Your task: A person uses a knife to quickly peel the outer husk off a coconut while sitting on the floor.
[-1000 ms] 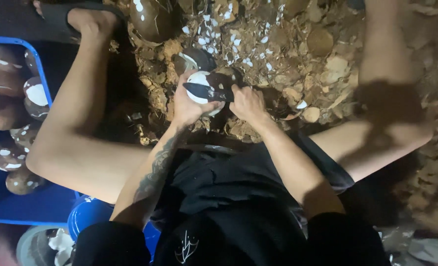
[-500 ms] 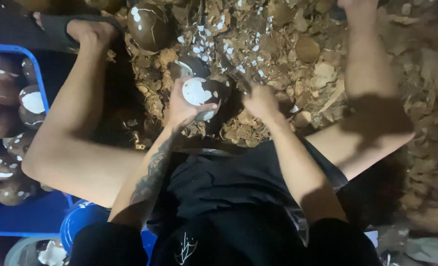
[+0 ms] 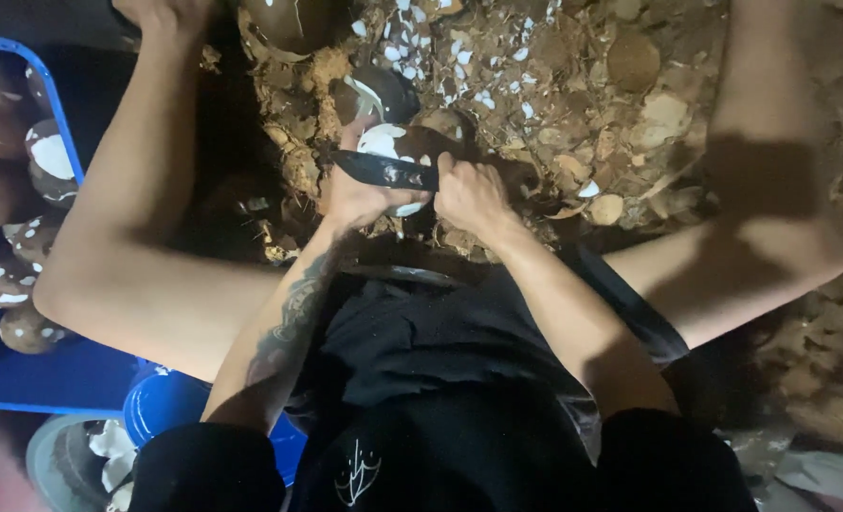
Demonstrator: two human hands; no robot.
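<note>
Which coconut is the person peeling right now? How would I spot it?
Start at the heap of brown husk scraps between the person's knees. At its near edge, the left hand cups one coconut while the right hand lays a dark blade across it. Only this one sits in a hand, showing a white patch.

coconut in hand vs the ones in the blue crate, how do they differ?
The coconut in hand is gripped by the left hand with a dark blade across it, held by the right hand; the crate coconuts lie loose and untouched in the blue crate. The held one sits over the shell litter; the others are piled together. Both show brown skin with white patches.
</note>
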